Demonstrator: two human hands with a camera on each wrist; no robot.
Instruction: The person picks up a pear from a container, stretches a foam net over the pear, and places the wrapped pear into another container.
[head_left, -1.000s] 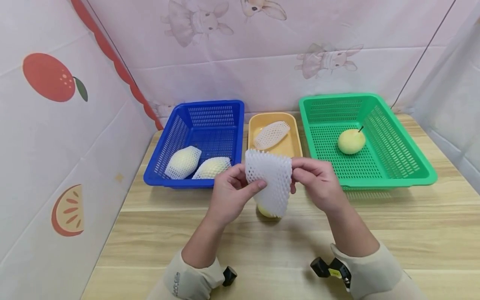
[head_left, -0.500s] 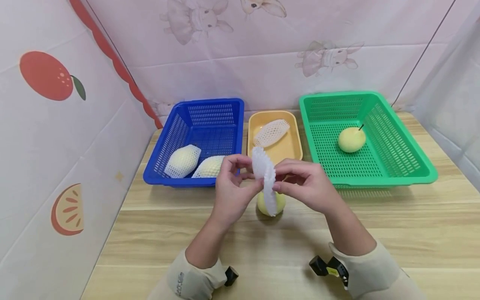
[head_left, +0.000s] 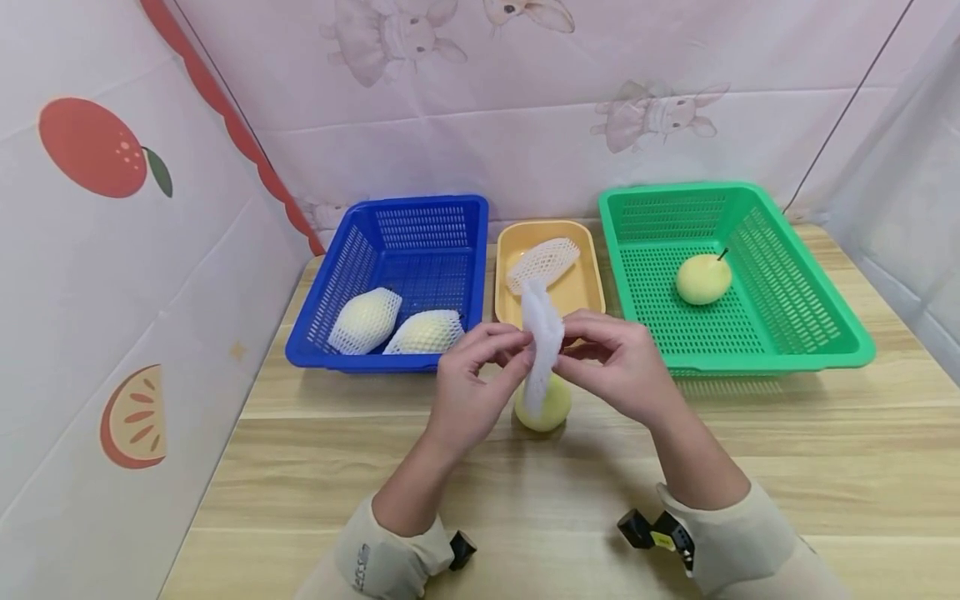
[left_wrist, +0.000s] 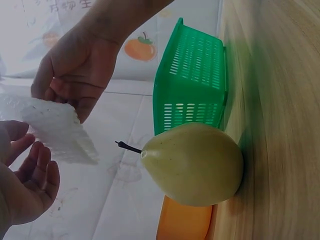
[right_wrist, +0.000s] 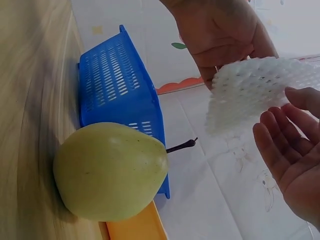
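Between both hands hangs a white foam net sleeve (head_left: 542,337), seen nearly edge-on in the head view. The left hand (head_left: 480,379) pinches its left side between thumb and fingers. On the other side, the right hand (head_left: 618,362) pinches it the same way. Below the sleeve a bare yellow-green pear (head_left: 551,408) stands on the wooden table, partly covered by the sleeve in the head view. Both wrist views show that pear (left_wrist: 195,165) upright with its dark stem pointing up, apart from the foam sleeve (right_wrist: 255,90) above it.
A blue basket (head_left: 386,362) at the left holds two pears (head_left: 367,321) in foam nets. At the right, a green basket (head_left: 780,364) holds one bare pear (head_left: 703,279). Between them stands a yellow tray (head_left: 592,283) with another foam net (head_left: 543,264).
The foam sleeve was broad and flat to the camera; it has turned edge-on, its bottom has risen slightly, and more of the pear shows. The right hand has moved closer to the left.
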